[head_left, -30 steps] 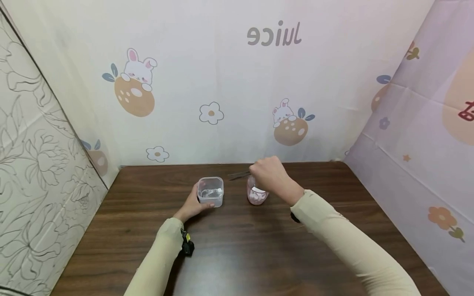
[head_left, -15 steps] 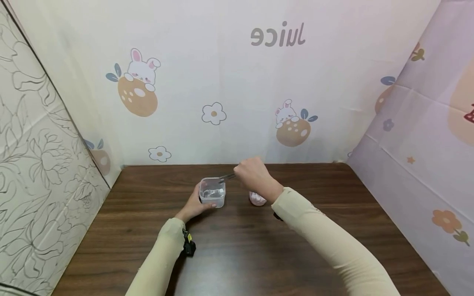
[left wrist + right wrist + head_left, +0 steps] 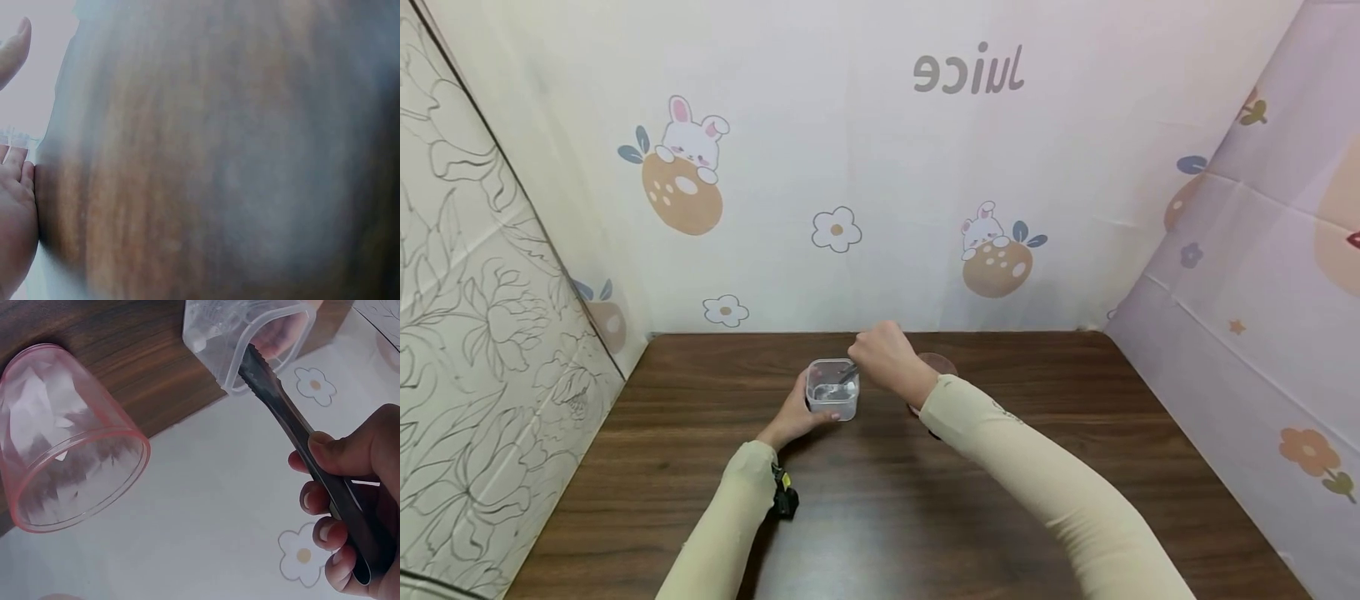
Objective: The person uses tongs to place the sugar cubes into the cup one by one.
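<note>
In the head view the left hand point(image 3: 795, 414) sat left of centre on the dark wooden surface point(image 3: 880, 508), its fingers and thumb wrapped round the near side of a clear square container point(image 3: 832, 389) that stood upright just left of the frame's middle. The left wrist view added little: it was blurred and filled with brown wood grain, with only fingertips point(image 3: 14, 44) at the upper left edge, part of the palm at the lower left, and a sliver of the container's clear rim between them.

To the right of the container, at the frame's centre in the head view, the right hand point(image 3: 882, 360) hovered above it, knuckles up; from there only a short grey bit of the tool showed over the container's mouth. The right wrist view made this plain: the right hand, at the lower right of that frame, had its fingers point(image 3: 322, 503) curled round the handle of metal tongs point(image 3: 294, 431), the thumb pressed on top, and the serrated tips reached over the rim into the container at the upper middle. Whether the tips pinched anything could not be told through the plastic.

Further right, the head view showed only the rim of a pink cup point(image 3: 937, 364) behind the right forearm. The right wrist view showed the cup whole at the left of its frame, translucent, standing on the surface beside the container but apart from it, with pale white pieces point(image 3: 44, 406) inside.
</note>
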Available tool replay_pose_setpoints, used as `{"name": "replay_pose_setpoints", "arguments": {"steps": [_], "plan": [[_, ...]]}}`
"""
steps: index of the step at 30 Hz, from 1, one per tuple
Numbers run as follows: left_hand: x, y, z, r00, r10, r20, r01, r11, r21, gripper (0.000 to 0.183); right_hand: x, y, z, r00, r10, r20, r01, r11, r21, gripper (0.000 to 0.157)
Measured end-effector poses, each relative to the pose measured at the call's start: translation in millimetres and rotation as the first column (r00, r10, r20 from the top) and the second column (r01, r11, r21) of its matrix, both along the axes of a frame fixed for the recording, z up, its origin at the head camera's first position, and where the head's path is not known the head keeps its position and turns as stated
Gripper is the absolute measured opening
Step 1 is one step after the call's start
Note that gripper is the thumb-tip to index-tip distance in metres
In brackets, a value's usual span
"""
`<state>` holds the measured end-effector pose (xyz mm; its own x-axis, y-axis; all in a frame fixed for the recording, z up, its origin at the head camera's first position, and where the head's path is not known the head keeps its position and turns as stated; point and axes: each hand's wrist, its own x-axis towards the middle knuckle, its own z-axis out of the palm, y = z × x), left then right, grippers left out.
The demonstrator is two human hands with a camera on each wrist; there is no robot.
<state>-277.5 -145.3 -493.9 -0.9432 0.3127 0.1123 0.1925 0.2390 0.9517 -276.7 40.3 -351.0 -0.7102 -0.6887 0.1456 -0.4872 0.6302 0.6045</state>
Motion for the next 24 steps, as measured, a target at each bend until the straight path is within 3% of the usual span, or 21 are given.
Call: {"name": "replay_pose_setpoints", "arguments": {"steps": [6,8,19,24], "plan": [[-13.2,0.3,-25.8,0.999,0.039,-0.016,-0.039,0.999,-0.017,0.098,-3.2,-7.5,-5.0,1.0,-0.011,-0.017,0.012,0.999,0.05,0.034],[-15.1,-0.1,-29.1,0.999,0.041,-0.012,-0.041,0.999,-0.015,0.098,-4.0,-9.4,-5.6,1.0,-0.013,-0.02,0.014,0.998,0.058,0.036],[-17.2,-1.8,-29.7,0.999,0.029,0.033,-0.029,0.999,0.012,0.099,-4.1,-27.0,-2.8,0.997,-0.078,-0.003,0.077,0.983,0.166,0.041],[-16.8,-1.7,-29.3,0.999,0.028,0.022,-0.028,1.0,-0.011,0.099,-5.1,-36.1,-6.7,0.994,-0.113,0.004,0.109,0.966,0.233,0.028]]}}
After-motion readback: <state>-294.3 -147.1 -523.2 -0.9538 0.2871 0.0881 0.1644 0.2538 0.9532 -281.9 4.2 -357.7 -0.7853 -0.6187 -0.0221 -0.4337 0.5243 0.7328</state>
